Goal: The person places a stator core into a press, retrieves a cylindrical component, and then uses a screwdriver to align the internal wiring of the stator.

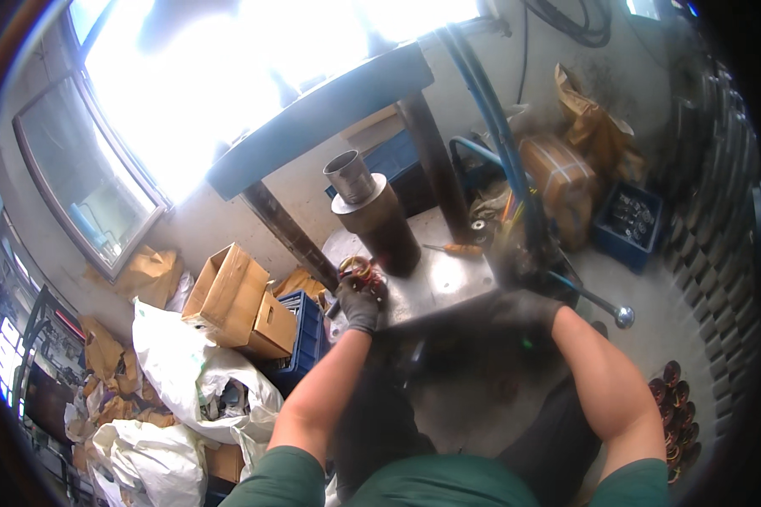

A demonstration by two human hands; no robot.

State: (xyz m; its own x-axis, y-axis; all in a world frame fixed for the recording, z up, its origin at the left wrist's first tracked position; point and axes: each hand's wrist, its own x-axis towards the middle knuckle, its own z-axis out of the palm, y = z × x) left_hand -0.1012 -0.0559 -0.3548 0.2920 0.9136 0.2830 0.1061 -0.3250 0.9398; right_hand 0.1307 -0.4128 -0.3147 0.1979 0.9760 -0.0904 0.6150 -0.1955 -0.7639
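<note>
My left hand (358, 309), in a grey glove, is closed on a small wound motor stator (360, 272) with copper-coloured coils and red wires. The stator is at the left edge of the metal press table (451, 286). Just beyond it stands a thick dark steel cylinder (386, 237) with a lighter collar and a hollow metal sleeve (349, 176) on top. Over the table's front right edge is my right hand (522, 311), also gloved; blur and dark surroundings hide its fingers. An orange-handled screwdriver (462, 249) lies on the table.
A blue press frame (330, 110) with steel columns surrounds the table. A ball-ended lever (621, 316) juts out at right. Cardboard boxes (228, 296), a blue crate (304, 342) and white sacks (173, 363) crowd the left. Several wound stators (675, 410) stand on the right floor.
</note>
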